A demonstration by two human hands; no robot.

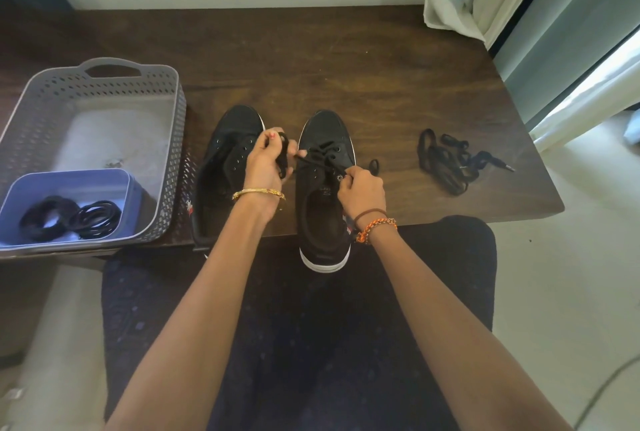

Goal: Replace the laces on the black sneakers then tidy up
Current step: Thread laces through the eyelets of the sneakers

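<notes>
Both hands (265, 163) (360, 189) pinch the lace (320, 156) over the right sneaker (323, 195).

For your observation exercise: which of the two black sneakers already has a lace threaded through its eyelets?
The right sneaker, under the right hand; the left sneaker's eyelets are bare.

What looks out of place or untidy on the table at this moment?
A loose pile of black laces lies tangled on the table, right of the sneakers, outside the grey basket. The left sneaker has bare eyelets.
</notes>
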